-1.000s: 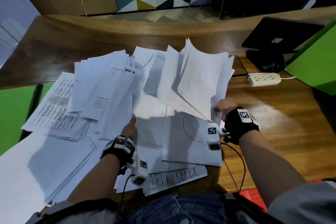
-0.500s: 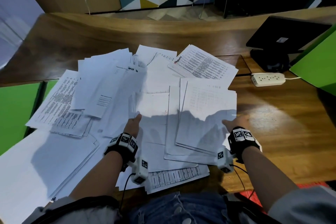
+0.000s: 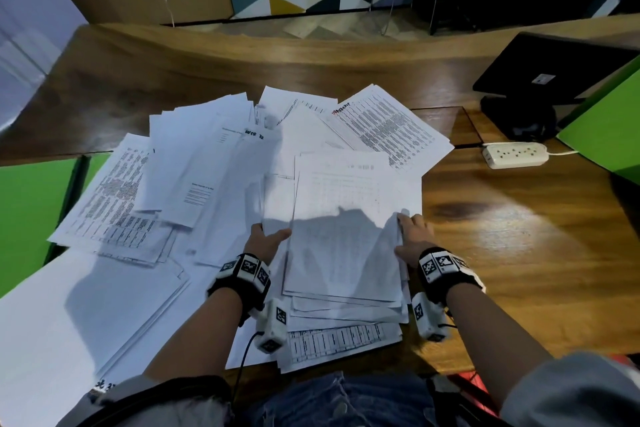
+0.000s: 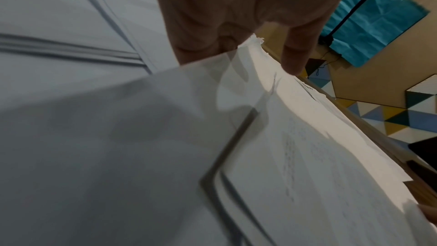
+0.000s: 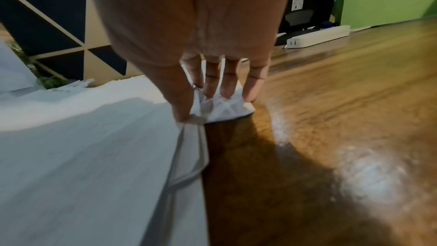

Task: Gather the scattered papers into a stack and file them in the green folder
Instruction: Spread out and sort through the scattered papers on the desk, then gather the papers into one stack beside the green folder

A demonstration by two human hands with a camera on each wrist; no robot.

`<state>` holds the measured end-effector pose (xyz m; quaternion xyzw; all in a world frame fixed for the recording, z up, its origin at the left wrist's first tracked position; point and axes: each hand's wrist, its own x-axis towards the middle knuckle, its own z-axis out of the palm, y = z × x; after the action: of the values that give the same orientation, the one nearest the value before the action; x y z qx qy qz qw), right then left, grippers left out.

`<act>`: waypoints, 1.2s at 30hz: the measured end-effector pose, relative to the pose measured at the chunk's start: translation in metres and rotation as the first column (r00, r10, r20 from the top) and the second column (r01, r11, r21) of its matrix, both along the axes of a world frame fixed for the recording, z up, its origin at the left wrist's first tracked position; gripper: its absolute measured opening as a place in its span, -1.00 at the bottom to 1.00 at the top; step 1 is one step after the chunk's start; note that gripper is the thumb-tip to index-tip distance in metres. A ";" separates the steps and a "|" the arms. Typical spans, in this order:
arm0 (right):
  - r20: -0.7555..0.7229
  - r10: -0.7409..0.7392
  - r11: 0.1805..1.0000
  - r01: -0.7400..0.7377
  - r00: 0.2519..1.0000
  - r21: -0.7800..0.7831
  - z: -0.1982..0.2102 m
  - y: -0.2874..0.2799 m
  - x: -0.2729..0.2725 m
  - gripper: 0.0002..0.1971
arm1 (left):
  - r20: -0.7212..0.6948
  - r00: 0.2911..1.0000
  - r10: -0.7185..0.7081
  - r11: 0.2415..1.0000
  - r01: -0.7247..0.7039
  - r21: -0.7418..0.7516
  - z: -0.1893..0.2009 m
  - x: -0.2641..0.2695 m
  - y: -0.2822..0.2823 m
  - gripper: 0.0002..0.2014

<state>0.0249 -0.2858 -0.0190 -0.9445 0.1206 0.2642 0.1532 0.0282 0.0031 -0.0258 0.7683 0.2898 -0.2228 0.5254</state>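
Observation:
White papers [image 3: 194, 170] lie scattered and overlapping across the wooden desk [image 3: 519, 236]. In front of me a rough stack of sheets [image 3: 346, 225] lies on that spread. My left hand [image 3: 265, 243] pinches the stack's left edge [image 4: 307, 156], thumb on top and fingers underneath. My right hand [image 3: 414, 236] is at the stack's right edge [image 5: 82, 156]; its thumb [image 5: 182, 111] pinches the crumpled edge while the other fingers [image 5: 227, 89] press down on it. A green surface with a dark strip [image 3: 31, 204], possibly the folder, shows at the far left, partly under the papers.
A white power strip [image 3: 516, 155] and a black monitor [image 3: 547, 69] stand at the back right, next to an upright green panel [image 3: 609, 135]. Bare wood lies to the right of the stack. More large sheets [image 3: 86, 305] cover the near left corner.
The bundle my right hand held raised and fanned has come down flat onto the pile. My left hand has shifted right to the stack's left edge, and both hands now hold its sides.

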 end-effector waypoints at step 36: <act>0.272 -0.655 0.474 0.103 0.705 0.874 0.126 0.060 0.060 -0.80 | 0.663 0.748 0.030 0.999 -0.009 -0.035 0.108 0.044 -0.019 -0.56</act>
<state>0.0845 -0.2253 0.1068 -0.7407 0.1532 -0.0553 0.6518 0.0719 -0.0161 0.0819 0.7863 0.0891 0.0656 0.6078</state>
